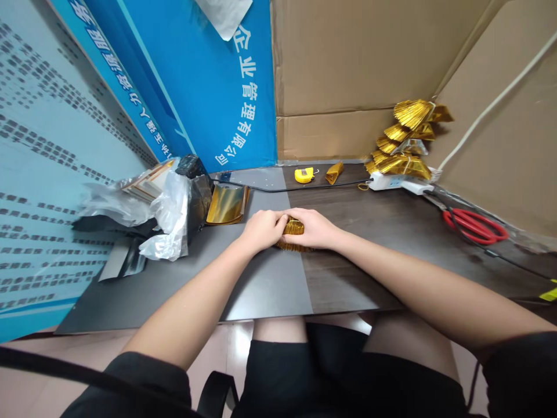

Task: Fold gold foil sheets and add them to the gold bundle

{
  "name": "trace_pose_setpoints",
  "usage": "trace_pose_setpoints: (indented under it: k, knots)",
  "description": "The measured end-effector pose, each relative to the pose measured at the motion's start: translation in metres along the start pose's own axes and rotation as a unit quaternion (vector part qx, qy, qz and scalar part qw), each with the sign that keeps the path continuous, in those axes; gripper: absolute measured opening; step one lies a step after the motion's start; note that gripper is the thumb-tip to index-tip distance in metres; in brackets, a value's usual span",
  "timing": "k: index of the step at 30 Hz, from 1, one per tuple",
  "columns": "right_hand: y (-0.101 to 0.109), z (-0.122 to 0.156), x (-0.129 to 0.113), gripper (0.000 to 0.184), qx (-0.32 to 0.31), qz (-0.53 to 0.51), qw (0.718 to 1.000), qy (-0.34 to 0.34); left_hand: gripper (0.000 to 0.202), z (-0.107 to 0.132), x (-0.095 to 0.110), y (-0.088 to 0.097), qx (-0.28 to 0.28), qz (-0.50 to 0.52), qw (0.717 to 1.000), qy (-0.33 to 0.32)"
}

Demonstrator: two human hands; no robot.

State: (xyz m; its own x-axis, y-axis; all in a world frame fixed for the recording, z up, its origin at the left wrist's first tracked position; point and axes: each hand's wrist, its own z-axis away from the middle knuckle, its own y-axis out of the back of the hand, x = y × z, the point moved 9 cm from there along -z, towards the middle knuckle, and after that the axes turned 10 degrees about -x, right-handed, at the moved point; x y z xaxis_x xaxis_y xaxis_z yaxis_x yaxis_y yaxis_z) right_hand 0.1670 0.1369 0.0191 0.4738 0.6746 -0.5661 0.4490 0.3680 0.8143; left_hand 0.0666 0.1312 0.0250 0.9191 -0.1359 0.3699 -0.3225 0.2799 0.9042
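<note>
I've got the left hand (263, 229) and right hand (313, 228) pressed together, pinching a shiny gold fringed foil bundle (293, 228).

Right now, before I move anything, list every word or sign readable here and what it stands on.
Blue banner: "企业管理有限公司" in white. Blue strip: "人力资源", partly readable. Pale blue wall panel: rows of grey print, too small and blurred to read.
</note>
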Motion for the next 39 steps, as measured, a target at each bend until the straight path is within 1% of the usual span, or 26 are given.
trace_pose_setpoints:
  k: [2,5,8,10,12,14,21,27,32,35,37,39]
  knots:
    - [-0.001,-0.001,0.0,0.052,-0.01,-0.004,1.0,-0.004,0.048,0.001,-0.004,0.004,0.003,0.007,1.0,0.016]
    - [-0.003,-0.002,0.002,0.061,-0.007,0.001,1.0,-0.027,0.049,0.002,-0.014,0.011,0.03,0.016,0.997,0.063]
    - [-0.003,-0.002,0.003,0.054,0.016,0.014,0.999,-0.041,0.048,0.003,-0.023,0.015,0.059,0.021,0.993,0.102]
    - [-0.004,-0.003,0.002,0.048,0.026,0.017,0.999,-0.033,0.049,0.002,-0.025,0.014,0.07,0.023,0.991,0.114]
    - [-0.006,-0.003,0.001,0.046,0.022,0.015,0.999,-0.023,0.05,0.001,-0.027,0.013,0.075,0.026,0.99,0.118]
    - [-0.007,-0.004,0.001,0.048,0.013,0.017,1.0,-0.022,0.051,0.0,-0.028,0.012,0.077,0.028,0.99,0.117]
    - [-0.005,-0.003,0.002,0.062,0.018,-0.002,1.0,-0.022,0.053,-0.001,-0.029,0.012,0.08,0.035,0.991,0.105]
    - [-0.004,-0.001,0.002,0.053,0.019,-0.019,1.0,-0.011,0.053,-0.001,-0.027,0.012,0.083,0.043,0.99,0.102]
    - [-0.006,-0.002,-0.002,0.056,0.004,-0.011,1.0,-0.005,0.054,0.001,-0.024,0.013,0.086,0.046,0.991,0.096]
    - [-0.004,-0.001,-0.004,0.05,0.011,-0.021,1.0,0.016,0.053,0.003,-0.022,0.014,0.09,0.047,0.99,0.095]
    - [0.002,0.0,-0.005,0.044,0.018,-0.046,0.997,0.062,0.052,0.004,-0.022,0.015,0.092,0.05,0.99,0.093]
    - [0.01,0.003,-0.004,0.04,0.0,-0.075,0.99,0.117,0.054,0.005,-0.023,0.016,0.095,0.054,0.99,0.089]
